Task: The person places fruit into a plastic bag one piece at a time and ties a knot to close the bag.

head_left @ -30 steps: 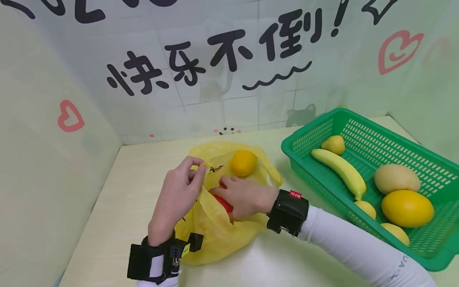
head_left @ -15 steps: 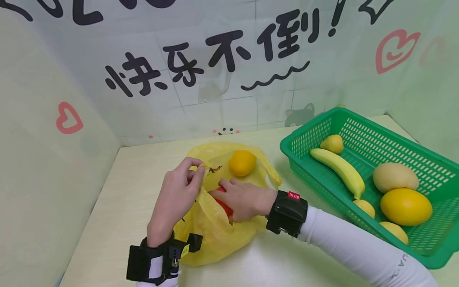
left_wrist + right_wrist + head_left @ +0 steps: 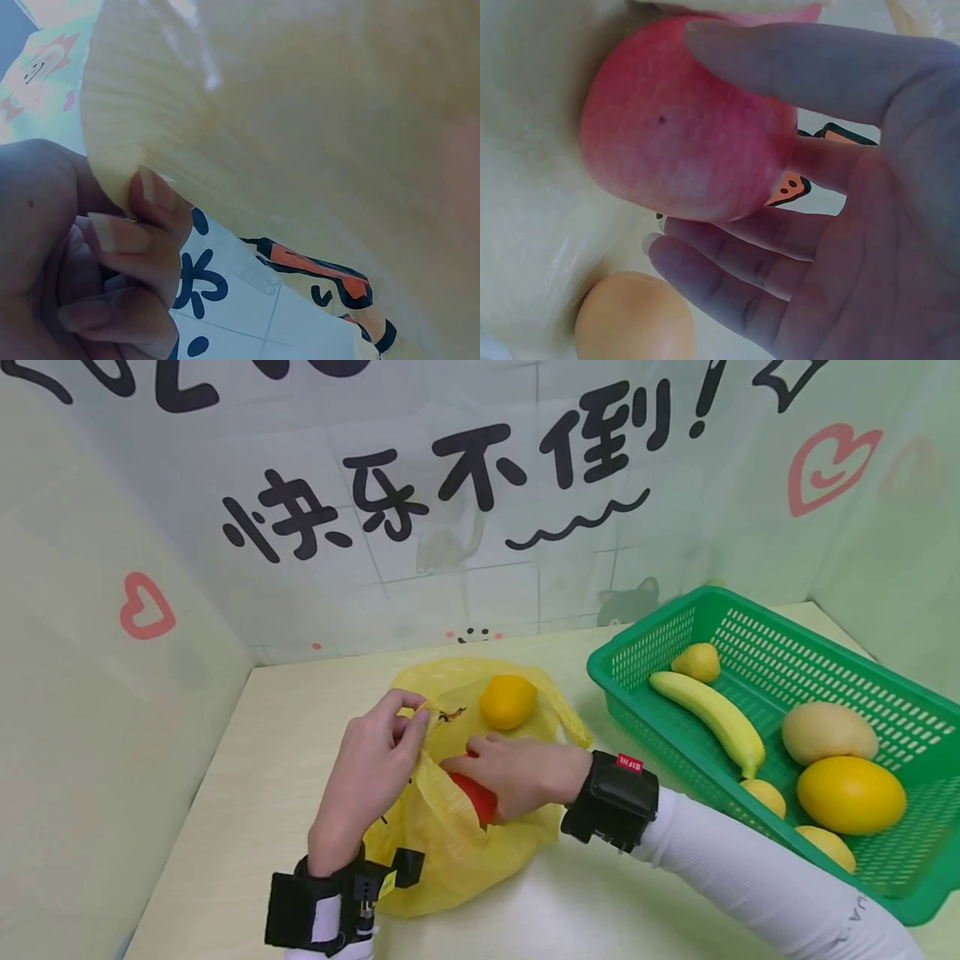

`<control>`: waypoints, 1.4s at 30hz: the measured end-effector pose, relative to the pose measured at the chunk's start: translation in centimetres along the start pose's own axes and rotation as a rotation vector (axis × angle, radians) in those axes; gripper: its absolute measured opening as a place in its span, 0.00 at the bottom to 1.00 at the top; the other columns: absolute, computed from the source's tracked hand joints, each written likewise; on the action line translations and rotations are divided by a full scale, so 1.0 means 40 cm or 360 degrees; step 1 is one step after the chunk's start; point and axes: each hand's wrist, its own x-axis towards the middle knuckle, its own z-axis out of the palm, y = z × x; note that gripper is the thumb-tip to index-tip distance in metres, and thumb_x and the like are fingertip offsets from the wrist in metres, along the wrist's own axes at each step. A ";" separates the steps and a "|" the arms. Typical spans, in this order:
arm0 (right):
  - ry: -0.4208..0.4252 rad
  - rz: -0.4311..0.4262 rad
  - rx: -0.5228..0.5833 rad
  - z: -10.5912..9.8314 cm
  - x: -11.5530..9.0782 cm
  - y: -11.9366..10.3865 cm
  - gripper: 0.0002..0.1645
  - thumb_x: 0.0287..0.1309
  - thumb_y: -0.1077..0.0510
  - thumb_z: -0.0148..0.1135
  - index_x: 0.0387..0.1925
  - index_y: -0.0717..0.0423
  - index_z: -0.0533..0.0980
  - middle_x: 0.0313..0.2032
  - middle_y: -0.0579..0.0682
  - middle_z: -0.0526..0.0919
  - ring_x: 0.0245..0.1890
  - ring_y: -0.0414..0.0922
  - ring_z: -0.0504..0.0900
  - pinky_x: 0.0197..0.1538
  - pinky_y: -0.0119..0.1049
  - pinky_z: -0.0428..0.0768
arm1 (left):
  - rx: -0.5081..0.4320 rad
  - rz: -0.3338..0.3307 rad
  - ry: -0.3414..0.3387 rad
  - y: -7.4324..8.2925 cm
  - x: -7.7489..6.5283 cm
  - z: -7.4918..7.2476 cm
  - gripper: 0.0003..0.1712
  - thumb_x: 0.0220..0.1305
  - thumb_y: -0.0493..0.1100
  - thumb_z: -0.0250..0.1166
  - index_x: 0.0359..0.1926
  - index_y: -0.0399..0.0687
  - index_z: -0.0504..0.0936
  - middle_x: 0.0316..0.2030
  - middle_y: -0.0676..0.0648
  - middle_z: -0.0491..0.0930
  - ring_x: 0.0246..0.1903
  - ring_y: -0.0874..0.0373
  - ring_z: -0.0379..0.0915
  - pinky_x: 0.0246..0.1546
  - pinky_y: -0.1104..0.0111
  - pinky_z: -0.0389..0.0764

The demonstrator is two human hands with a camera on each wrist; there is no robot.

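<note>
A crinkled yellow plastic bag (image 3: pixel 450 860) lies on the table with its mouth open. My left hand (image 3: pixel 375 760) pinches the bag's rim between thumb and fingers; the left wrist view shows the fingertips on the thin film (image 3: pixel 124 172). Inside the bag, my right hand (image 3: pixel 517 772) lies by a red apple (image 3: pixel 682 127). Its thumb rests along the apple's side, while the other fingers stretch out fairly straight, partly hidden behind the fruit. An orange (image 3: pixel 508 702) sits deeper in the bag. Part of another pink-red fruit (image 3: pixel 806 13) shows beyond the apple.
To the right stands a green basket (image 3: pixel 622 693) holding a banana (image 3: pixel 708 714), a pear (image 3: pixel 697 662), a brown oval fruit (image 3: pixel 828 731), a large yellow fruit (image 3: pixel 851 795) and small yellow fruits (image 3: pixel 828 847). Printed sheeting (image 3: pixel 465 593) walls the table's back and sides.
My right hand and wrist have shifted slightly to the right, and more of the red apple shows beside the hand. The left hand keeps its hold on the bag's rim.
</note>
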 end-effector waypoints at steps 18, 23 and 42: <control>0.0082 -0.0076 0.0187 -0.064 -0.066 0.070 0.39 0.59 0.48 0.67 0.70 0.52 0.66 0.63 0.53 0.74 0.62 0.51 0.72 0.67 0.46 0.72 | 0.0008 0.0010 -0.0002 0.003 0.003 -0.001 0.12 0.72 0.43 0.57 0.52 0.43 0.77 0.15 0.50 0.63 0.14 0.57 0.56 0.16 0.71 0.59; 0.0171 -0.0056 0.0202 -0.107 -0.116 0.121 0.32 0.62 0.54 0.65 0.66 0.55 0.70 0.64 0.54 0.75 0.63 0.54 0.74 0.68 0.50 0.70 | 0.0009 0.0014 0.0003 0.006 0.004 0.000 0.12 0.72 0.43 0.57 0.51 0.43 0.77 0.15 0.50 0.63 0.14 0.57 0.56 0.17 0.71 0.60; 0.0284 0.0427 0.0339 -0.169 -0.286 0.351 0.29 0.63 0.47 0.64 0.61 0.55 0.73 0.50 0.55 0.83 0.49 0.51 0.81 0.48 0.47 0.82 | 0.0010 -0.0004 0.0007 0.002 -0.004 0.000 0.11 0.72 0.43 0.58 0.51 0.44 0.77 0.15 0.50 0.64 0.14 0.57 0.57 0.17 0.71 0.61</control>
